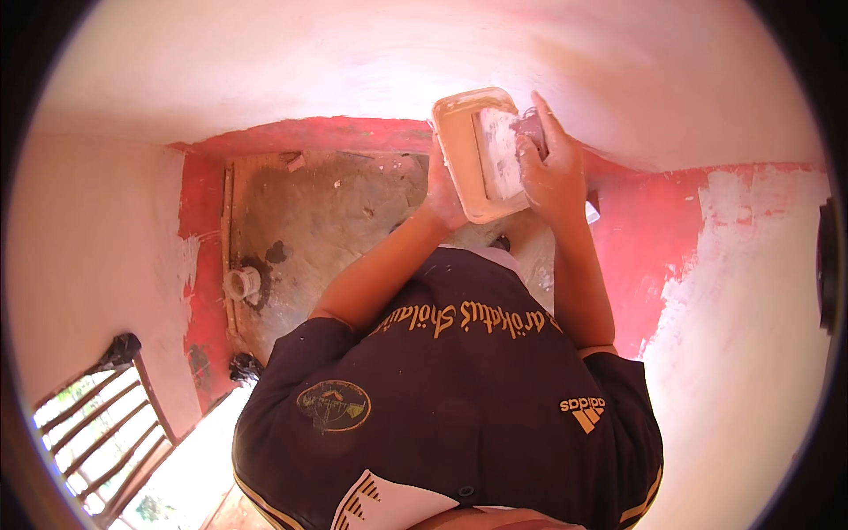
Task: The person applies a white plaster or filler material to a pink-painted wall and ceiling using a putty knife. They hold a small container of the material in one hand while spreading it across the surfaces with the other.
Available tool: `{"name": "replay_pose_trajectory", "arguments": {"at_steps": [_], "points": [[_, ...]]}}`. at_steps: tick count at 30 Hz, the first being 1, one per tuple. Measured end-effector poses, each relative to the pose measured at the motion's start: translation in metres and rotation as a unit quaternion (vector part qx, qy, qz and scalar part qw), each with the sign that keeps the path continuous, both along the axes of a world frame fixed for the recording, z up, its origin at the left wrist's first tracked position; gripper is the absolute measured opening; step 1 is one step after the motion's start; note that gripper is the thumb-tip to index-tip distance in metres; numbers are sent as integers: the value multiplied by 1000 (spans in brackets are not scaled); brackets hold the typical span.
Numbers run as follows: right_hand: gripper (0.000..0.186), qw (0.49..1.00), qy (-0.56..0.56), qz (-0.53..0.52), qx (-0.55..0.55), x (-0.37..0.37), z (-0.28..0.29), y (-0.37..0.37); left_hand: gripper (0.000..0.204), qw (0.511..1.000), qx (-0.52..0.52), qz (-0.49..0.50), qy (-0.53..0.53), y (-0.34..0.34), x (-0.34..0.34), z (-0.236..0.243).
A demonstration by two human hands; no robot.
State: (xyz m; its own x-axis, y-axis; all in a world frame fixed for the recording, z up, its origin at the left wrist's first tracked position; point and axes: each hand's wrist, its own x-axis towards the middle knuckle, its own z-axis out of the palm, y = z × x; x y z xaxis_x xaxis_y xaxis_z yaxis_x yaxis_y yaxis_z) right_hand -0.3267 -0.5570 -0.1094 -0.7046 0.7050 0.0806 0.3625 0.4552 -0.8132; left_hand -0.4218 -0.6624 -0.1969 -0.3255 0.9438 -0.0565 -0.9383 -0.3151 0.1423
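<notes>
My left hand (443, 190) grips the side of a shallow rectangular tub (459, 132), cream to tan in colour, held up in front of my chest and tilted. My right hand (556, 177) is closed around the handle of a broad putty knife (502, 157), with its index finger stretched out. White paste covers the wide blade, which lies across the inside of the tub. Whether the blade touches the bottom, I cannot tell. My left fingers are mostly hidden behind the tub.
Ahead rises a pale wall (309, 66) with a red band along its foot. The right wall has red paint (640, 238) partly covered with white. On the stained floor (353, 208) stands a small white bucket (242, 283) at left. A barred window (110, 433) is at lower left.
</notes>
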Motion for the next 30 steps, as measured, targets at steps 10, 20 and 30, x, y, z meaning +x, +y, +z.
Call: {"name": "replay_pose_trajectory", "arguments": {"at_steps": [10, 20, 30], "points": [[58, 999, 19, 23, -31, -37, -30, -53, 80, 997, -44, -56, -26, -37, -25, -28], [55, 997, 50, 21, -51, -50, -28, -68, 84, 997, -7, -70, -11, -53, -31, -22], [59, 952, 179, 56, -244, -50, -17, -44, 77, 996, -21, -80, 26, -37, -41, -7]]}}
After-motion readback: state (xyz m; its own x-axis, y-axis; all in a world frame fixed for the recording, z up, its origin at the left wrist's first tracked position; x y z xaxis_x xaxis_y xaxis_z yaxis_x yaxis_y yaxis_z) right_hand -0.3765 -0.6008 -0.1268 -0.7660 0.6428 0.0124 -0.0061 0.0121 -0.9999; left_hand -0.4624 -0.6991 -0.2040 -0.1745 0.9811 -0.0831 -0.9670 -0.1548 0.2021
